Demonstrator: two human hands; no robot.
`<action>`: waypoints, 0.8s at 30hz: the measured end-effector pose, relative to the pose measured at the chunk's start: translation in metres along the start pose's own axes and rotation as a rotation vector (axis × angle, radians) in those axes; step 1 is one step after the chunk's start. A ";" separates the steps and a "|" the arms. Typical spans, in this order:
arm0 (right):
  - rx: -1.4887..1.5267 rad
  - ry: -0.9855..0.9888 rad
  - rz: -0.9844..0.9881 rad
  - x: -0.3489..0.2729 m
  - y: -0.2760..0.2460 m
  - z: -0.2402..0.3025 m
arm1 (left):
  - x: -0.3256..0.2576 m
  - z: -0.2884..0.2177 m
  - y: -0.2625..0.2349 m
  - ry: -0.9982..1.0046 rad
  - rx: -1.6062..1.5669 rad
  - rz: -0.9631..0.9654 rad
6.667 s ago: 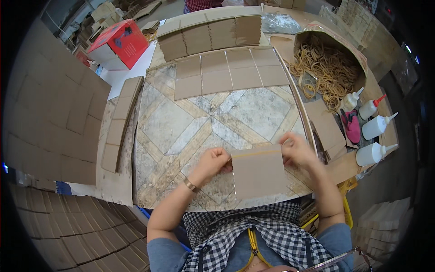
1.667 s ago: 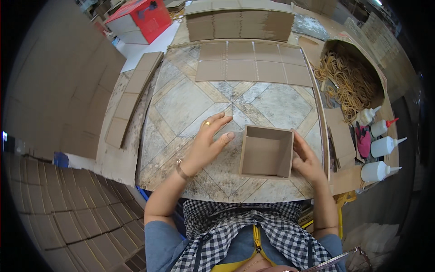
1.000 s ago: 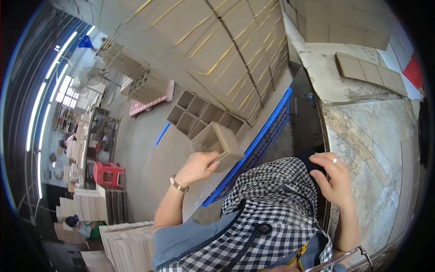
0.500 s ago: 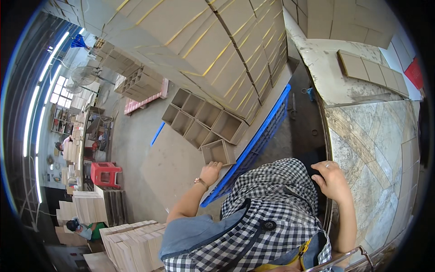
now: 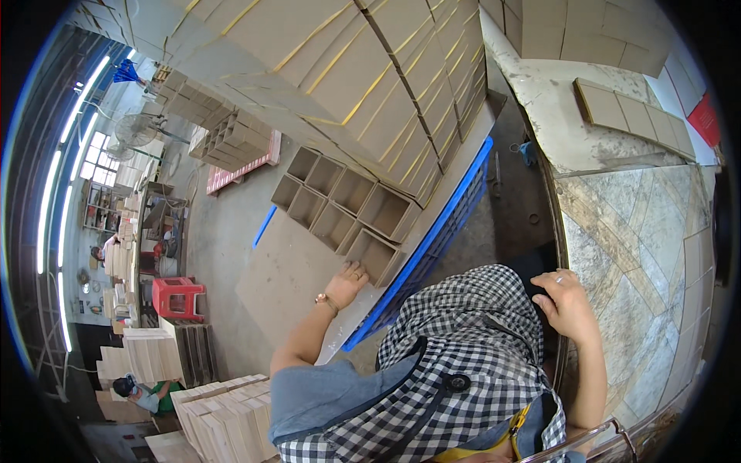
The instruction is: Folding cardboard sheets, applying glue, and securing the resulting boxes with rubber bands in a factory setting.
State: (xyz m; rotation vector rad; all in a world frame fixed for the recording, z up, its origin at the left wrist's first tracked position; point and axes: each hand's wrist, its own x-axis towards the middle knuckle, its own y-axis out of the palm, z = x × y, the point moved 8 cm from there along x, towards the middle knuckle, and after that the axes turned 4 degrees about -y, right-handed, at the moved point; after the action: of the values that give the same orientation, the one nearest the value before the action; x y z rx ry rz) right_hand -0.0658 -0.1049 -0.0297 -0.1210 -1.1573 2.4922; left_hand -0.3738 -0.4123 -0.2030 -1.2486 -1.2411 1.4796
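Fingers of my left hand (image 5: 347, 284) rest at the near left side of an open grey-brown cardboard box (image 5: 372, 255), looking spread rather than wrapped round it. This box sits against the near end of a block of similar open-topped boxes (image 5: 333, 224), laid out in two rows on a flat sheet (image 5: 282, 285). My right hand (image 5: 566, 299) hangs over the edge of the worktable (image 5: 617, 255), away from the boxes. Its thumb and fingers are loosely bent and apart, with nothing seen in them.
A tall stack of boxes with yellow strips (image 5: 386, 85) rises beyond the open boxes. A blue plastic pallet (image 5: 432, 247) edges the sheet on the right. At left stand a red stool (image 5: 179, 297) and stacked boards (image 5: 224, 405). A person (image 5: 143, 393) is at lower left.
The nearest box has shifted away from me, up against the others. My left hand has slid a little left, off the box's near rim to its side. The right hand stays put.
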 end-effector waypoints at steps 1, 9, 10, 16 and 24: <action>-0.011 0.001 -0.002 0.000 0.000 0.001 | 0.005 0.006 -0.001 0.006 0.023 0.001; -0.050 0.032 0.020 -0.003 0.006 -0.004 | 0.010 0.030 0.003 0.052 0.070 -0.019; -0.046 0.035 0.019 -0.003 0.006 -0.004 | 0.011 0.030 0.003 0.048 0.056 -0.036; 0.029 0.034 -0.038 -0.007 0.000 0.001 | 0.006 0.030 0.009 0.037 0.068 0.009; 0.104 0.100 -0.238 -0.079 -0.034 0.010 | 0.051 0.019 -0.032 -0.002 0.057 0.116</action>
State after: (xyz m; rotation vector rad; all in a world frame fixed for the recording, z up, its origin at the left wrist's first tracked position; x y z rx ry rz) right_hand 0.0149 -0.1220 -0.0041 -0.0736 -0.9411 2.3024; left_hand -0.4019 -0.3606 -0.1806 -1.2995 -1.1364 1.5883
